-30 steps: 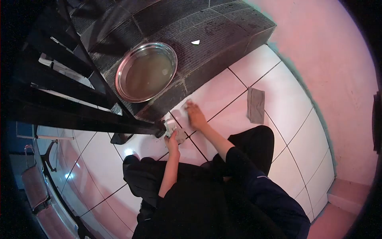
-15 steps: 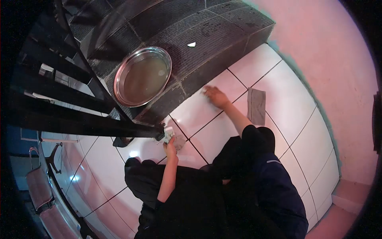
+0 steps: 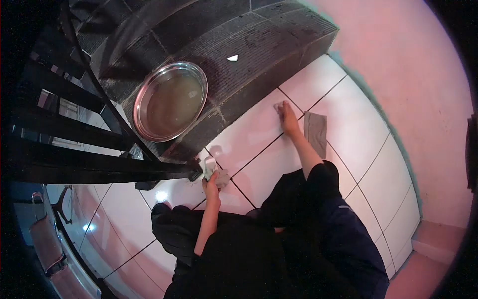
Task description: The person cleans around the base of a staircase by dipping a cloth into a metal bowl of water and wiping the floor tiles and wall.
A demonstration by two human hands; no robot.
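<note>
left hand pinches a crumpled rag. right hand pinches a pale wad (best pressed flat against the tile).

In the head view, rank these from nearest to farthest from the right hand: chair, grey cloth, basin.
1. Grey cloth: on the tiles, just right of the right hand.
2. Basin: on the dark step, left of the hand.
3. Chair: at the view's lower left.

head-worn wide view, facing forward and down, floor near
</note>
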